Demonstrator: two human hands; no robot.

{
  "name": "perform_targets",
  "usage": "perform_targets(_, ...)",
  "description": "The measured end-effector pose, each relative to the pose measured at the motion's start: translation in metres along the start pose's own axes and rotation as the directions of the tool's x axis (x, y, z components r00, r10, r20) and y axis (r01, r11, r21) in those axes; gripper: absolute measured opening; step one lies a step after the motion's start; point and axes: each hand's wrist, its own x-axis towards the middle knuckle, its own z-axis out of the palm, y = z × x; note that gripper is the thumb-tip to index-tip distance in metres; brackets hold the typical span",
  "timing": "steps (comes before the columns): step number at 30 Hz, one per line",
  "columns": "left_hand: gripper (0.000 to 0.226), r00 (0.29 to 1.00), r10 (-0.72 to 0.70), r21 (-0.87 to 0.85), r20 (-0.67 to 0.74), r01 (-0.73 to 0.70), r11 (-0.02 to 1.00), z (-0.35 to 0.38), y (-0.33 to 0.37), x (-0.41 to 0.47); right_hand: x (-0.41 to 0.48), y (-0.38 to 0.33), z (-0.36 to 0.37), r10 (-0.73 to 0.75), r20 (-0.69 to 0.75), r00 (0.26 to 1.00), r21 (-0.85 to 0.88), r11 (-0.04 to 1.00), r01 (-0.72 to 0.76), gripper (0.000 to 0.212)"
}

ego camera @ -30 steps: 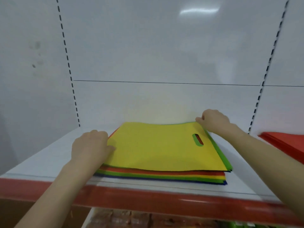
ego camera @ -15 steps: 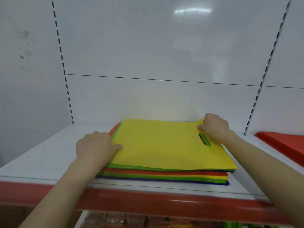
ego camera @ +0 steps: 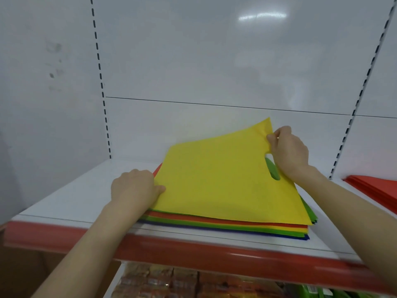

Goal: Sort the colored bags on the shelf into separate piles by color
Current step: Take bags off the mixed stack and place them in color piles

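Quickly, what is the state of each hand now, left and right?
Left hand: closed, gripping the left edge of the yellow bag.
Right hand: closed, pinching the same bag's raised far corner.

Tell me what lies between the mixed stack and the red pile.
Only bare white shelf separates stack from red pile; the right forearm reaches across it, seen in the head view.

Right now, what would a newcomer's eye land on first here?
The bright yellow bag dominates the middle of the shelf, atop a stack of red, green and blue bags; the right hand pinches its raised far corner while the left hand grips its left edge. A red pile lies at the far right.
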Motion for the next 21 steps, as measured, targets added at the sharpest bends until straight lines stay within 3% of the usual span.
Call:
perform_targets(3, 0.038, 1.000, -0.004, -0.048, -0.011, 0.004, 0.999, -0.001, -0.005, -0.004, -0.001, -0.006, -0.004, 0.056, -0.031, 0.998, 0.102, 0.993, -0.052, 0.033)
perform_targets(8, 0.030, 0.988, -0.014, -0.117, -0.151, -0.004, 0.993, -0.005, -0.009, -0.016, -0.007, -0.010, -0.011, 0.084, -0.037, 0.996, 0.133, 0.988, -0.078, 0.033)
perform_targets(15, 0.022, 0.919, -0.015, -0.421, -0.395, -0.166, 0.892, -0.014, -0.005, -0.029, -0.012, 0.001, -0.038, 0.173, -0.064, 0.983, 0.185, 0.970, -0.158, 0.031)
perform_targets(21, 0.021, 0.892, 0.031, -0.522, -0.451, -0.291, 0.802, -0.026, 0.034, -0.049, -0.029, 0.037, -0.086, 0.258, -0.119, 0.959, 0.192, 0.953, -0.232, 0.028)
